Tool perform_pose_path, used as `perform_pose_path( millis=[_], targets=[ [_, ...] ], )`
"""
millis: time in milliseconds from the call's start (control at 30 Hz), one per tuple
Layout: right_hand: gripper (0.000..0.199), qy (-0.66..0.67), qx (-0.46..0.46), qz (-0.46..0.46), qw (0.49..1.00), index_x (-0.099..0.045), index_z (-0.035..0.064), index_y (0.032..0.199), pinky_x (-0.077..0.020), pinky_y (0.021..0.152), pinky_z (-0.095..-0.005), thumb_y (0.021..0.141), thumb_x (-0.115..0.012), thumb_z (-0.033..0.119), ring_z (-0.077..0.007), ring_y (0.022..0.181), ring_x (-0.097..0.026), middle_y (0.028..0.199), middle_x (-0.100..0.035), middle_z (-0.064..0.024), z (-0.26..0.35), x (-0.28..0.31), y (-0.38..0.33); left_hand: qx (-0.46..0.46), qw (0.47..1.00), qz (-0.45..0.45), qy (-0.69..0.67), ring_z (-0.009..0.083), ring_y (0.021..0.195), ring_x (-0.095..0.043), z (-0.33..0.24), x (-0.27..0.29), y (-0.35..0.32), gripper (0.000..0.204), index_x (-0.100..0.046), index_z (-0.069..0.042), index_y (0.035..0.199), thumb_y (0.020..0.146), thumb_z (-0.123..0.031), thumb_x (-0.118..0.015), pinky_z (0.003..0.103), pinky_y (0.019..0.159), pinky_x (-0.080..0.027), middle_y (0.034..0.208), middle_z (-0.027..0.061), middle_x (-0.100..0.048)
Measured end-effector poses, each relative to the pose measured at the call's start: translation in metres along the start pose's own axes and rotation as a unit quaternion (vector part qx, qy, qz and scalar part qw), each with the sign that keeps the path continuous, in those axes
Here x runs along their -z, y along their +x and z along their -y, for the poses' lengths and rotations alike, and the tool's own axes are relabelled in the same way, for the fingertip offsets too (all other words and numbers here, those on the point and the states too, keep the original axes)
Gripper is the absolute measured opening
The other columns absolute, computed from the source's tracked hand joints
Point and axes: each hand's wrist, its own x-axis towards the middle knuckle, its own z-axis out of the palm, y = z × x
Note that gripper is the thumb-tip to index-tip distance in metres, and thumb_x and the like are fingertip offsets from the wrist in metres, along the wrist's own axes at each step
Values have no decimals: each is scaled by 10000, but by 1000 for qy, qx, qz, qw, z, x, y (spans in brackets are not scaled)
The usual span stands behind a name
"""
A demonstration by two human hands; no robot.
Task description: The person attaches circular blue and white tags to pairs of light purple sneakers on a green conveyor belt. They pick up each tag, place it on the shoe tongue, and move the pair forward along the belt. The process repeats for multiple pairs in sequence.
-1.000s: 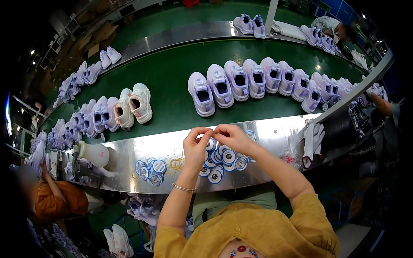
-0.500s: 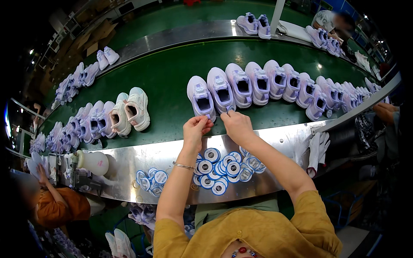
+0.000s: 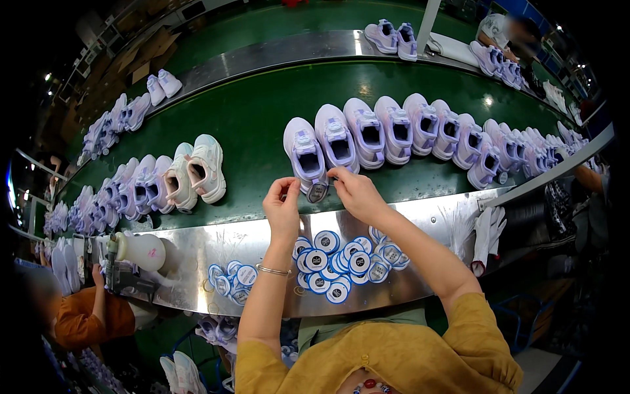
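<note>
A round grey tag [image 3: 317, 192] hangs at the heel of the leftmost lilac sneaker [image 3: 303, 141] in the row in front of me. Just left of the tag is my left hand [image 3: 282, 205], its fingers curled and pinched together, apart from the shoe. My right hand [image 3: 357, 196] is on the tag's other side, thumb and fingertips drawn together near the heel of the second lilac sneaker [image 3: 337, 134]. Whatever thin thing either pinch may hold is too small to make out. Below my hands, several round blue-and-white tags [image 3: 359, 261] lie heaped on the metal ledge [image 3: 210, 243].
More lilac sneakers [image 3: 469, 138] continue the row rightward along the green belt [image 3: 249, 125]. A cream pair [image 3: 205, 169] stands left. White gloves [image 3: 487, 236] and pale strings lie on the ledge at right; a white container [image 3: 146, 251] stands at left. A co-worker in orange [image 3: 85, 315] sits at far left.
My left hand has drawn away to the left from the heel, and my right hand has shifted slightly left. The grey tag now shows hanging between them.
</note>
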Motion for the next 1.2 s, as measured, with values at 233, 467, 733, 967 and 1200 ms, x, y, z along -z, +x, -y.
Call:
perform_pose_path(
  millis=[233, 467, 733, 967, 1200],
  targets=[
    [181, 148, -33, -9, 988, -542, -9, 1034, -487, 577, -359, 904, -489, 104, -283, 648, -645, 783, -651, -178, 4, -2, 20, -1, 992, 126, -12, 52, 692, -556, 3, -23, 1, 98, -629, -11, 980, 919, -69, -579, 190, 592, -430, 808, -1, -627],
    [169, 446, -253, -15, 858, -579, 11, 977, -272, 387, -173, 861, -624, 126, -30, 492, -434, 702, -608, -36, -3, 16, 13, 16, 996, 88, -7, 43, 684, -541, 9, -21, 4, 83, -614, -2, 908, 915, -80, -586, 193, 586, -427, 777, -3, -616],
    [109, 447, -243, -12, 861, -611, 12, 922, -314, 415, -165, 874, -639, 106, -31, 538, -457, 746, -601, -27, -7, -1, 18, 36, 997, 66, 0, 39, 650, -496, -2, -22, 1, 78, -636, -12, 915, 909, -76, -591, 177, 566, -393, 756, -10, -596],
    [100, 443, -205, 57, 871, -624, 20, 903, -342, 453, -175, 849, -646, 101, -38, 585, -492, 755, -611, -14, -3, 3, 23, -2, 996, 79, 29, 53, 690, -481, -6, -5, 6, 223, -672, -21, 1091, 886, -15, -587, 187, 603, -400, 830, -13, -575],
    [102, 359, -136, 75, 920, -638, 14, 906, -392, 529, -178, 857, -645, 103, -39, 664, -538, 782, -630, -8, -6, 4, 30, -12, 992, 123, 13, 61, 773, -499, -8, -8, 7, 304, -639, -21, 1164, 870, 27, -582, 184, 686, -415, 857, -14, -561]
  ],
)
